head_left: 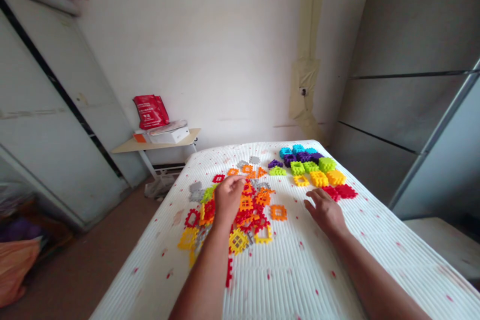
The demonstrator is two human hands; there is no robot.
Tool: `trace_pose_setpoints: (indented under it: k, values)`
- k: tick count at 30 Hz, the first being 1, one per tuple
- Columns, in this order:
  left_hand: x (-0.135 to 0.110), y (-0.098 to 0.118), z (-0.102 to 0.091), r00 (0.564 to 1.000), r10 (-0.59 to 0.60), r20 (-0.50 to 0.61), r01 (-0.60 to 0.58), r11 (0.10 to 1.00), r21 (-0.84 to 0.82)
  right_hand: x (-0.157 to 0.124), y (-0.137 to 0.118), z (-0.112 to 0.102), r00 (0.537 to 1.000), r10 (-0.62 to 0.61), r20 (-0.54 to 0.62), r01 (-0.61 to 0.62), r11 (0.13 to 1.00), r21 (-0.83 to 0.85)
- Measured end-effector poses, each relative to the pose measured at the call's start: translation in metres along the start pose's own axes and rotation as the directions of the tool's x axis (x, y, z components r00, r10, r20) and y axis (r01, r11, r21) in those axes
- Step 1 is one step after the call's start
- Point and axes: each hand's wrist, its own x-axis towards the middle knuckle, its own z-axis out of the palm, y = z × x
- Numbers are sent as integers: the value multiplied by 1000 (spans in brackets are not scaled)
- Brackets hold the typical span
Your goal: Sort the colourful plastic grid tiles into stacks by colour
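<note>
My left hand (228,197) hovers at a loose heap of plastic interlocking building pieces, its fingers curled into a pinch; whatever they hold, if anything, is too small to make out. Red pieces (243,217), orange window-shaped pieces (246,203) and yellow pieces (238,241) lie in that heap, partly hidden by my left arm. My right hand (327,208) rests low over the bed, fingers apart and nothing visible in them. Just beyond its fingertips are red stacked pieces (345,191). Farther back sit sorted groups: yellow (318,178), green (298,168), purple (303,157) and blue (298,148).
The pieces lie on a white ribbed cover (292,270) with small red marks. Left of it, a small table (150,147) bears a white box (170,134) and a red bag (150,111). Grey cabinets (405,100) stand at the right, a white wardrobe (48,95) at the left.
</note>
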Motion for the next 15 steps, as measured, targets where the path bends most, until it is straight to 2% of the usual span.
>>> trace_pose_setpoints:
  k: [1,2,4,7,11,15]
  values:
    - [18,0,-12,1000,14,1,-13,985,171,0,-3,3,999,-37,34,36,998,45]
    - [36,-3,-22,1000,5,25,-14,931,365,0,-5,6,995,-69,67,63,995,83]
    - [72,-16,-39,998,-51,45,23,879,476,-1,-9,8,986,-106,126,89,987,133]
    - [110,-45,-49,980,-175,99,80,792,605,-1,-14,7,972,-113,207,82,984,155]
    - [132,-83,-45,942,-297,155,96,682,725,-1,-18,6,956,-100,278,61,988,144]
    - [139,-108,-34,933,-330,143,91,602,794,-2,-20,7,951,-104,290,67,989,136]
